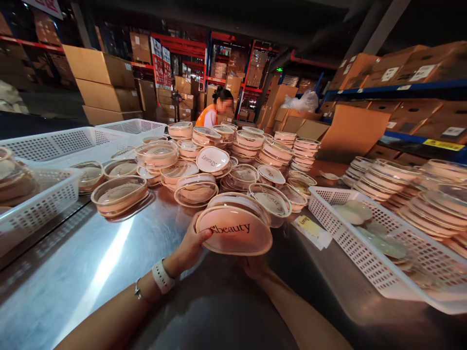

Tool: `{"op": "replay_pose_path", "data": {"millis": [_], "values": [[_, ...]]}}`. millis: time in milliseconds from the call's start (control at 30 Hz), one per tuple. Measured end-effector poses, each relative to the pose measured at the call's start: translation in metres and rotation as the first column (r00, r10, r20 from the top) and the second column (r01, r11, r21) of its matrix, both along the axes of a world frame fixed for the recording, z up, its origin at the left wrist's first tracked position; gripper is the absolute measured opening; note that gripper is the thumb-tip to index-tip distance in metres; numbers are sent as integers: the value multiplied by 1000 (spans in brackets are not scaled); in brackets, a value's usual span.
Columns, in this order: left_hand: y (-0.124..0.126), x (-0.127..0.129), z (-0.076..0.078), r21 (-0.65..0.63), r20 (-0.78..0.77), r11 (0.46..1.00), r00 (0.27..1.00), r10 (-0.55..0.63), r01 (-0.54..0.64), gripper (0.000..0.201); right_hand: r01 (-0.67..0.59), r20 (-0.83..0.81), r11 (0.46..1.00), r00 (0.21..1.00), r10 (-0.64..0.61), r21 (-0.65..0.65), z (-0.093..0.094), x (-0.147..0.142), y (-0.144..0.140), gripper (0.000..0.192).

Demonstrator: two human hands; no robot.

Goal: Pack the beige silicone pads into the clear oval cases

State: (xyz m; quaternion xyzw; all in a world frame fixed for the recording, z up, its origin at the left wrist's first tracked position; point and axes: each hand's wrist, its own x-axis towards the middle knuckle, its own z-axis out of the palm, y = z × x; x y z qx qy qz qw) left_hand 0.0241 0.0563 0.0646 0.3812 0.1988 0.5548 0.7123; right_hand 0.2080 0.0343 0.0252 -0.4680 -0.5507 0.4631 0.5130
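An oval pink cosmetic case (233, 238) with a pale rim and black lettering ending in "beauty" is held up over the metal table, tilted so its printed face points toward me. My left hand (191, 245) grips its left edge, thumb across the front. From below, my right hand (253, 266) meets its lower edge; those fingers are mostly hidden behind the case. Just beyond it lie similar clear-rimmed oval cases (270, 199), several stacked. Another pair of stacked cases (119, 194) sits apart on the left. Right of my hands is a small white card with a yellow patch (312, 231).
A white perforated basket (350, 243) on the right holds flat pale pieces; stacked cases (386, 177) stand behind it. More white baskets (47, 204) line the left. Across the table is a person in an orange vest (206, 115). Cardboard boxes (100, 73) and shelving surround the area.
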Motion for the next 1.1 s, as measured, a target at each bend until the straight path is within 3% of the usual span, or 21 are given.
{"op": "replay_pose_path", "data": {"millis": [100, 200, 333, 400, 467, 600, 733, 967, 1100], "values": [[-2, 7, -3, -173, 68, 981, 995, -77, 87, 64, 70, -53, 994, 996, -74, -86, 2, -7, -1, 64], [-1, 9, -9, -366, 79, 921, 991, -108, 130, 55, 136, -80, 983, 986, -146, -122, 8, -12, -5, 69], [-1, 7, -15, -459, 93, 852, 968, -235, 251, 58, 169, -96, 983, 980, -175, -65, 20, -15, -10, 68], [-2, 8, -16, -420, 124, 856, 953, -277, 303, 63, 169, -124, 983, 976, -177, -74, 25, -16, -9, 64], [-3, 9, -16, -356, 127, 899, 966, -225, 256, 62, 123, -169, 979, 974, -150, -161, 27, -16, -6, 60], [-1, 8, -11, -188, 21, 977, 994, -103, 105, 65, -140, -313, 922, 949, 22, -360, 28, -15, -2, 51], [0, 4, -5, -58, -59, 990, 990, -128, 125, 72, -226, -449, 912, 892, 54, -341, 32, -11, -4, 47], [2, 2, -6, 27, -64, 995, 993, -97, 99, 82, -294, -472, 869, 878, 81, -398, 35, -4, -2, 36], [2, 3, -8, 43, -72, 997, 996, -57, 60, 87, -293, -487, 898, 867, 105, -329, 33, -4, -2, 31]]}}
